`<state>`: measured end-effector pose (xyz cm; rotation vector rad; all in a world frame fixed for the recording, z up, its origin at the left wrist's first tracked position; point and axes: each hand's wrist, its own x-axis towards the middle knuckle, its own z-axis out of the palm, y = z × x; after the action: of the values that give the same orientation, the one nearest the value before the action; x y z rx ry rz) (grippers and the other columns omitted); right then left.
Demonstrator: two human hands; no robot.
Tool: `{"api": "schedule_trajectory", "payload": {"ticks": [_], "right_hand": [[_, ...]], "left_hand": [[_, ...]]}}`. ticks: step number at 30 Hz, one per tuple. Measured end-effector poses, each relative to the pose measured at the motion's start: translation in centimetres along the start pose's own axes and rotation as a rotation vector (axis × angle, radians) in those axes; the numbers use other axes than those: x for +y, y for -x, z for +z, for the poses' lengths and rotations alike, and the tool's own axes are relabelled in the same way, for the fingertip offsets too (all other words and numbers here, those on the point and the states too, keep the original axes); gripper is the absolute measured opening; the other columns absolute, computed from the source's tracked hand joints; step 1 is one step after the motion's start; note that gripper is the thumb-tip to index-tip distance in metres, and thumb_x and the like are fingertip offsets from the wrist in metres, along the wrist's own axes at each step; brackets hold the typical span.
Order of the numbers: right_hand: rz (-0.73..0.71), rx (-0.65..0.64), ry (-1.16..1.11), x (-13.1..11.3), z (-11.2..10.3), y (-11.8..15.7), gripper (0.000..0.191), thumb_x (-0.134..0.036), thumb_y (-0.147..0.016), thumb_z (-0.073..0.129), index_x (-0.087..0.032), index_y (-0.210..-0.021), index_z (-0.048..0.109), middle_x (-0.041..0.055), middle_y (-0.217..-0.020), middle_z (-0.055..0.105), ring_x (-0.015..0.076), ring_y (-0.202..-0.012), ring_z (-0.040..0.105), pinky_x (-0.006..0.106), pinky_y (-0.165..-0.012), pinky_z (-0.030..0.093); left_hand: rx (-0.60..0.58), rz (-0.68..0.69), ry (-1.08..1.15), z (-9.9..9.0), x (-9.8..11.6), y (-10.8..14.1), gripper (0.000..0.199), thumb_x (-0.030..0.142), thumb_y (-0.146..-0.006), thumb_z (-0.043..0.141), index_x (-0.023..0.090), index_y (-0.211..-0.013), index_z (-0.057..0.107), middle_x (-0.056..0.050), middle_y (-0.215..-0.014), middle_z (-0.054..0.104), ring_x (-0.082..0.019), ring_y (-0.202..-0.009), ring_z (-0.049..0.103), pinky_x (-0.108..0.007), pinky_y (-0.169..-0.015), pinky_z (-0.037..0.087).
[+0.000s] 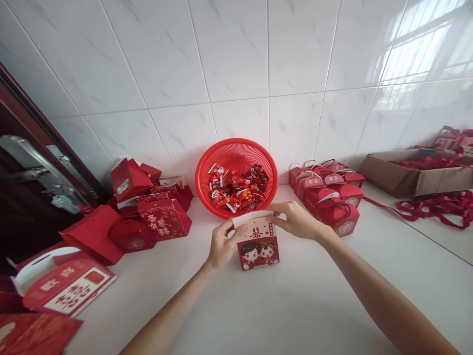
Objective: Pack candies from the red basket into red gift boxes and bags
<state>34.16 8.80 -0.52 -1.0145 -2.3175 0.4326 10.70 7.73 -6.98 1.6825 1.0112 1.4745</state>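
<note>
A small red and white paper gift box (259, 254), printed with two cartoon figures, stands upright on the white tabletop (236, 315). My left hand (223, 241) grips its upper left edge, thumb on the front face and fingers behind. At the upper right edge, my right hand (295, 219) pinches the box's top between thumb and fingers. Just behind the box sits a round red plastic basket (236, 148), tilted towards me, with several wrapped candies (240, 190) inside. What the box holds is hidden from view.
Several red gift boxes (164, 217) lie piled on the left, near a dark door with a metal handle (22, 153). Closed boxes with cord handles (328, 197) stand at right. Beyond them are a cardboard box (436, 180) and loose red ribbon (439, 209). A tiled wall (236, 64) bounds the back.
</note>
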Motion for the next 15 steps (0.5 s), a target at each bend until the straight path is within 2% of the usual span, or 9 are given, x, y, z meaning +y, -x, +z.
{"api": "schedule_trajectory", "payload": {"ticks": [3,7,12,15], "right_hand": [[-0.018,0.044,0.019,0.1,0.5,-0.1,0.024,-0.023,-0.094,0.054,-0.020,-0.111,0.070,0.0089,-0.094,0.076,0.0225,-0.084,0.071,0.031,-0.075,0.051],[0.000,0.022,0.033,0.2,1.1,-0.2,0.029,-0.023,-0.097,0.050,-0.022,-0.118,0.069,0.0087,-0.096,0.077,0.0232,-0.084,0.072,0.032,-0.074,0.052],[-0.028,0.025,0.020,0.2,1.4,-0.4,0.036,-0.022,-0.098,0.046,-0.024,-0.128,0.066,0.0104,-0.114,0.076,0.0255,-0.096,0.073,0.036,-0.083,0.054],[-0.061,0.026,0.002,0.3,1.4,-0.4,0.039,-0.017,-0.097,0.045,-0.024,-0.126,0.068,0.0095,-0.118,0.075,0.0252,-0.101,0.072,0.038,-0.087,0.054]], "left_hand": [[0.012,0.027,-0.027,-0.2,-0.2,-0.1,0.029,0.042,-0.080,0.076,0.015,-0.091,0.078,-0.005,-0.084,0.075,-0.019,-0.079,0.064,-0.028,-0.077,0.052],[-0.001,-0.017,-0.050,-0.4,-0.8,-0.3,0.034,0.045,-0.080,0.076,0.015,-0.095,0.078,-0.006,-0.084,0.076,-0.019,-0.076,0.065,-0.028,-0.074,0.054],[0.039,-0.014,-0.076,-0.3,-1.4,-0.2,0.047,0.049,-0.082,0.072,0.018,-0.117,0.072,-0.010,-0.112,0.076,-0.024,-0.097,0.069,-0.035,-0.090,0.055],[0.041,0.005,-0.117,-0.4,-1.6,-0.3,0.042,0.050,-0.081,0.072,0.021,-0.112,0.075,-0.010,-0.113,0.076,-0.026,-0.103,0.070,-0.038,-0.095,0.054]]}}
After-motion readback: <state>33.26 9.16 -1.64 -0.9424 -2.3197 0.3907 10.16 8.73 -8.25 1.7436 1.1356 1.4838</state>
